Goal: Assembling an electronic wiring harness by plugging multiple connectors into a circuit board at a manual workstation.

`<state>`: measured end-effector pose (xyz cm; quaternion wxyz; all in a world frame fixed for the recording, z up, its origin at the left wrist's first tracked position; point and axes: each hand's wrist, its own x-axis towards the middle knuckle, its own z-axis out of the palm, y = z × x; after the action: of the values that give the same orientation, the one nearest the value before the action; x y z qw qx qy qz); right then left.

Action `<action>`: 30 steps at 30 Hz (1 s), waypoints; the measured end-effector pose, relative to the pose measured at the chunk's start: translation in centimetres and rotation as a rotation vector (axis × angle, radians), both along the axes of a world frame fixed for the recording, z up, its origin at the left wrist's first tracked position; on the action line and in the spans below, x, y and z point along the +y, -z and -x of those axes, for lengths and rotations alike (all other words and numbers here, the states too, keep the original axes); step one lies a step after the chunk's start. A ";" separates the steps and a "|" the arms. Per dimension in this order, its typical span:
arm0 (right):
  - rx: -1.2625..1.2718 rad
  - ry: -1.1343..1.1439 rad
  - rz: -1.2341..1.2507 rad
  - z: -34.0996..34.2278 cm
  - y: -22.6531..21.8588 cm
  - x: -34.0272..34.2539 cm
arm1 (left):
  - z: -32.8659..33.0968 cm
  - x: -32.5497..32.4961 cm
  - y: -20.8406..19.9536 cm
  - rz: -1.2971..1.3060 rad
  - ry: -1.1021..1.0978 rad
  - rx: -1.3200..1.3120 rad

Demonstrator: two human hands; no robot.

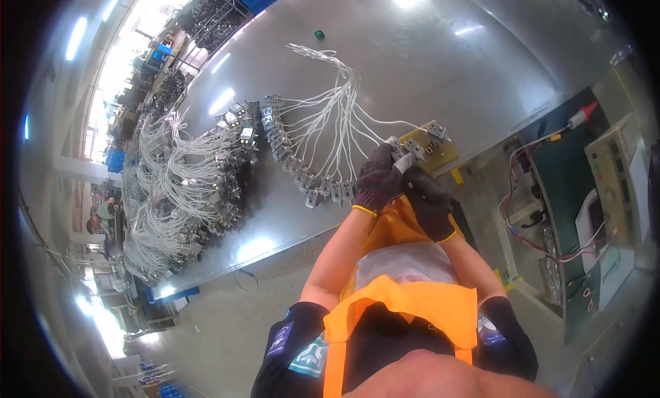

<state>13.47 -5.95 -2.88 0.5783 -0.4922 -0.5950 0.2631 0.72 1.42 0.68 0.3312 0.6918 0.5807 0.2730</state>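
Observation:
Both my hands wear dark knit gloves with yellow cuffs and meet at the near edge of a metal table. My left hand (379,176) is closed round a small metal terminal part (412,149) with a white wire. Close against it, my right hand (430,202) has its fingers bent in; what they hold is hidden. White covering shows on some fingertips. Just beyond the hands lies a yellow fixture block (445,152), with another metal part (436,130) at its far end. White wires (342,99) fan from a bundle to a curved row of similar metal parts (280,145).
A large heap of wired metal parts (206,181) covers the left of the metal table (454,68). A small green object (319,34) lies toward the back. At right, a dark green bench (550,171) carries red cables, a red-tipped connector (583,115) and a panelled box (615,171).

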 end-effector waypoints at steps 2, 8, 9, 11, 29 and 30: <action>-0.097 -0.030 -0.104 -1.0 -0.6 0.5 | 0.0 -0.4 0.1 -0.023 0.023 0.000; -0.188 -0.106 -0.145 -1.5 0.2 0.9 | -0.7 -0.7 -0.5 0.030 -0.031 0.009; 0.364 -0.193 0.284 -1.0 0.0 0.5 | -0.7 -0.7 -0.6 0.035 -0.051 0.004; 0.887 -0.264 0.746 -0.8 0.1 -0.3 | -1.0 -1.5 -0.4 -0.042 -0.025 0.068; 0.502 -0.311 0.356 -4.2 0.9 5.4 | 3.3 -5.1 0.0 -0.539 0.009 0.578; 0.803 -0.306 0.414 -3.9 0.9 5.7 | 3.7 -5.1 -0.8 -0.500 0.019 0.560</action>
<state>17.37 -0.27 -3.80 0.6069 -0.3633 -0.3250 0.6278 -3.00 -3.71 1.48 -0.0170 0.8046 0.5576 0.2036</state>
